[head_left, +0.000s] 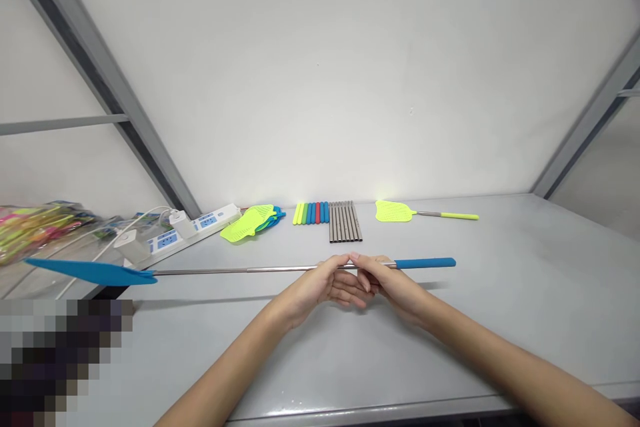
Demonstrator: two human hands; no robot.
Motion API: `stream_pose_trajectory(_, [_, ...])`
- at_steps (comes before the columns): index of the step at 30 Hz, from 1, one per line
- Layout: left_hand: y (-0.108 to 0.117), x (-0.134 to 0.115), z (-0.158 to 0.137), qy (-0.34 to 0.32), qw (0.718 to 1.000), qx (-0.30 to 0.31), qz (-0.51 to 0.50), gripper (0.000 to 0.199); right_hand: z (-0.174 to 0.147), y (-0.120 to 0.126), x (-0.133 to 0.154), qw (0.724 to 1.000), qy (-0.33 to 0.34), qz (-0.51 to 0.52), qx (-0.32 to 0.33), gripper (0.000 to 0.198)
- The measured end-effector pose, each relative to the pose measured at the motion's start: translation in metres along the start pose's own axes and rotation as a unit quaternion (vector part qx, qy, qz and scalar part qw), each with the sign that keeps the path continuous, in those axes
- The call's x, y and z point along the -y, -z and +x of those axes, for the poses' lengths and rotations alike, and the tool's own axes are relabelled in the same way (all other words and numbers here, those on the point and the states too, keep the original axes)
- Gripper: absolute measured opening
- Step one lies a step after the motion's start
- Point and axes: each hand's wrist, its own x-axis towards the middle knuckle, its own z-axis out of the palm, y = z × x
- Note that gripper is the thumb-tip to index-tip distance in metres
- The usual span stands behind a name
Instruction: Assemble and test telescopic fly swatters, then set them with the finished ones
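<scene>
Power strip with white adapters

Two slim, bare forearms, narrower toward the wrists; slender, bare fingers on both sides

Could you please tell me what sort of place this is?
It looks like a workbench, perhaps in a small workshop: on the grey table, coloured handles and metal rods lie sorted in rows, with loose swatter heads piled to the left.
</scene>
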Motion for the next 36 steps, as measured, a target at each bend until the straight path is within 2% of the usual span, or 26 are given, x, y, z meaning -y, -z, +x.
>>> stream_pose_trajectory(17, [0.0018,0.0007,0.0011,-0.002,0.999,-0.033,0.000,0.051,0.0012,0.0000,-0.0013,0.999,-0.003,0.034,0.015,0.041])
stream_pose_trajectory(24, [-0.0047,-0.0054,-0.0001,-0.078,0.996,-0.033,-0.005,0.042,0.0009,-0.0023,-0.0012,0.999,0.022,0.004,0.028,0.046])
stream_pose_trajectory(36, [-0.0005,-0.0001,0.0024,-0.064,0.998,-0.022,0.005,0.046,0.0021,-0.0005,-0.0037,1.000,0.006,-0.003,0.024,0.046])
